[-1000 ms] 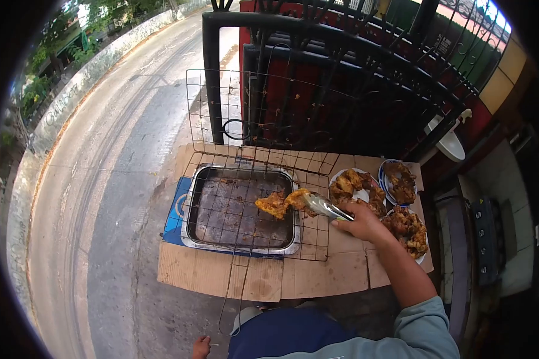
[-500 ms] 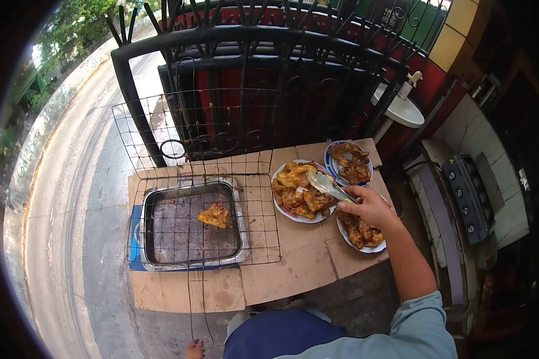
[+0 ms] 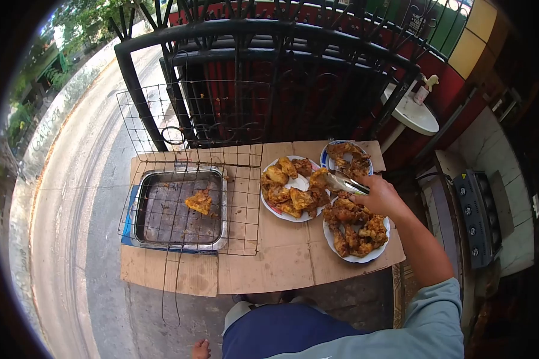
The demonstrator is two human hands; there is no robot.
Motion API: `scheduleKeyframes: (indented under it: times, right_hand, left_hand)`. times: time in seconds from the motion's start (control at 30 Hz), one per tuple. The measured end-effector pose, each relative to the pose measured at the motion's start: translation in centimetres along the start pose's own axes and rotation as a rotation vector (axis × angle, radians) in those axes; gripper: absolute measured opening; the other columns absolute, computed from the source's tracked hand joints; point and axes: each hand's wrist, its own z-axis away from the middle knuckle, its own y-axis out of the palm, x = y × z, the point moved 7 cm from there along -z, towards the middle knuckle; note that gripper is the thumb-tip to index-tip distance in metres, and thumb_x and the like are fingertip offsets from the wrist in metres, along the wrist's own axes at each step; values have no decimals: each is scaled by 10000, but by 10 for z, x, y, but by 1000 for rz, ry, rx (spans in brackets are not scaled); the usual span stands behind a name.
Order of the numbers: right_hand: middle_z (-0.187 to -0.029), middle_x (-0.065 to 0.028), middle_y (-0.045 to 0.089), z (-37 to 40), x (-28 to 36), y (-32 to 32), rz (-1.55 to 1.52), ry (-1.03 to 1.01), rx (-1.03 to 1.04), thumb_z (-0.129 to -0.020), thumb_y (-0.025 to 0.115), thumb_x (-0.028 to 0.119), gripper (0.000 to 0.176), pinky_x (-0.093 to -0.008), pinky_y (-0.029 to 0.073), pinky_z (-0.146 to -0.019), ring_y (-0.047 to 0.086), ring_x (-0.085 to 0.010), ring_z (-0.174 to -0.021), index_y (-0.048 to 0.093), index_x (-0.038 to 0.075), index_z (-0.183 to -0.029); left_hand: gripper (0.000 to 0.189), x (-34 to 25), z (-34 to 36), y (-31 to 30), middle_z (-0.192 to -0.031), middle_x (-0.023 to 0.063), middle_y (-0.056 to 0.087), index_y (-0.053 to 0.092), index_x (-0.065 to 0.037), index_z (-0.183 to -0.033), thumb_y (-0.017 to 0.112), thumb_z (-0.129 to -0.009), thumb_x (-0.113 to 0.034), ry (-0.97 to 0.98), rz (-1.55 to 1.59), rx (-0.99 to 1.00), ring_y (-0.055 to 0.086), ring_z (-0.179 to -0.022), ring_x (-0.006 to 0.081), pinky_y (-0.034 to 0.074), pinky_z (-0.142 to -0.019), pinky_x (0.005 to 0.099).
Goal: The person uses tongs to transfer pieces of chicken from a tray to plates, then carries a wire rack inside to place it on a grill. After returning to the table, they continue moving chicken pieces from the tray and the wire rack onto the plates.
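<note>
My right hand point(image 3: 380, 195) is closed around metal tongs point(image 3: 348, 183). Their tips grip a browned chicken piece point(image 3: 320, 178) at the right rim of the middle plate point(image 3: 266, 202), where several chicken pieces lie in a ring around a bare white centre. Partly under my wrist is a front plate point(image 3: 371, 257) heaped with darker chicken. My left hand point(image 3: 201, 349), only partly in view at the bottom edge, hangs with fingers loosely bent and nothing visible in them. It is apart from the long handle of the wire grill rack point(image 3: 244, 255). One chicken piece point(image 3: 199, 202) lies on that rack.
Beneath the rack sits a metal tray point(image 3: 224, 222) on the cardboard-covered table point(image 3: 281, 263). A blue-rimmed plate point(image 3: 324, 158) of chicken stands at the back right. Behind is a black metal gate point(image 3: 251, 27); a stove point(image 3: 476, 218) and sink point(image 3: 419, 116) are rightward.
My left hand has let go of the rack's handle. My right hand has shifted slightly, and the tongs now hold a chicken piece at the plate's right side. The camera view has also shifted.
</note>
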Motion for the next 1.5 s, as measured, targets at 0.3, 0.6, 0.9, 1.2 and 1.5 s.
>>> scheduleKeyframes:
  times: [0.3,0.6,0.9,1.2,1.5]
  right_hand:
    - [-1025,-187,690,-5,5,-8,-145,31,51,-755,783,302,486,-382,509,-840,669,-306,-957,670,57,-1159]
    - [-1023,-158,697,-36,15,-23,81,-93,-17,-722,784,296,514,-402,512,-861,669,-314,-970,666,101,-1182]
    - [-1084,-189,681,-41,14,-12,49,-47,53,-715,803,327,575,-393,518,-847,664,-309,-998,648,81,-1211]
    - [-974,-164,690,-4,19,-2,-275,66,139,-794,782,246,536,-325,493,-786,637,-210,-858,609,-36,-1216]
    - [-1138,-231,641,-10,5,15,-41,174,81,-762,769,371,598,-373,484,-905,629,-320,-1058,626,11,-1218]
  left_hand:
    - [575,10,12,20,-863,102,660,532,-175,-1371,521,-912,-522,-484,479,64,572,-645,175,491,-579,333]
    - [482,39,-29,-24,-1321,179,551,509,-115,-1379,522,-900,-175,-168,264,10,617,-937,271,538,-691,356]
    - [448,51,5,-24,-1159,133,632,506,-118,-1382,502,-942,-207,-407,558,10,602,-735,200,506,-574,346]
    - [505,62,-6,1,-798,88,631,517,-137,-1372,519,-940,-399,-497,517,72,539,-589,168,463,-509,329]
    - [448,50,-56,-26,-1008,96,658,519,-148,-1381,509,-937,-210,-440,526,83,568,-664,160,485,-531,314]
